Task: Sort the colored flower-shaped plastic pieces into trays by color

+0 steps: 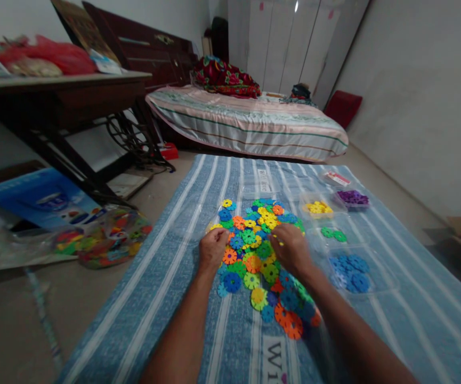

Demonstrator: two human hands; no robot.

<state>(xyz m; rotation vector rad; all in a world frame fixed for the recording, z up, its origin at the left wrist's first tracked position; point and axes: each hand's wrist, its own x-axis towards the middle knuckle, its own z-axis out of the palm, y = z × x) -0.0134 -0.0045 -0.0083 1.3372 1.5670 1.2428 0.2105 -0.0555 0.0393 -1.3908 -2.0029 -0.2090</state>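
A heap of notched plastic discs (249,236) in blue, green, yellow and orange lies on a striped blue cloth. At its left edge is my left hand (213,249), thumb and fingers drawn together; whatever they hold, if anything, is too small to name. My right hand (293,249) is over the right side of the heap with its fingers curled. Bits of a yellow disc (281,244) show between those fingers. To the right stand clear plastic boxes: one with yellow discs (318,208), one with purple discs (353,198), one with two green discs (333,234), one with blue discs (350,272).
Clear, see-through containers lie left of and behind the heap. A red-and-white packet (337,178) is at the far right of the cloth (166,298). Bags of colourful pieces (110,237) sit on the floor at left, below a sewing-machine table (62,80). A bed (250,125) is beyond.
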